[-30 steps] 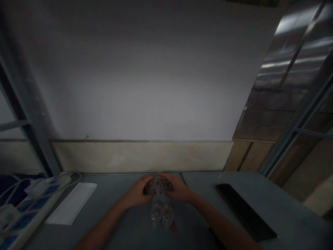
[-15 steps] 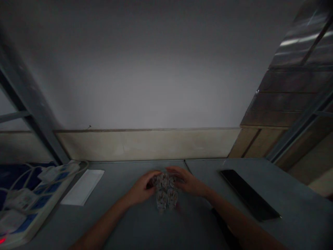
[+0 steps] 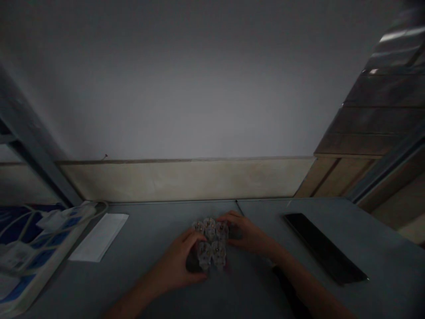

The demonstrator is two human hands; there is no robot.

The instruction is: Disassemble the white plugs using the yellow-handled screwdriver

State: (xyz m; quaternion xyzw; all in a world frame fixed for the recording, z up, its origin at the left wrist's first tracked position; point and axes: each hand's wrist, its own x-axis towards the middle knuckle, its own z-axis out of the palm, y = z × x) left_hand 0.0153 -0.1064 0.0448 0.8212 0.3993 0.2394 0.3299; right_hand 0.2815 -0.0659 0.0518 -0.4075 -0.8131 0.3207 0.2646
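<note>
Five small clear pieces (image 3: 209, 228) stand grouped on the gray counter (image 3: 252, 292), at lower center of the view: three in the rear row, two in the front row, set close together. The left hand (image 3: 181, 261) is curved along the left side of the group, thumb and fingers spread apart next to the front-left piece. The right hand (image 3: 244, 235) is half-curled at the right end of the rear row, fingertips at the rear-right piece. Whether either hand grips a piece or only rests against it cannot be told in the dim light. A flat white item (image 3: 99, 237) lies to the left, beside a power strip (image 3: 51, 262). A long black flat item (image 3: 323, 246) lies to the right, apart from the group.
</note>
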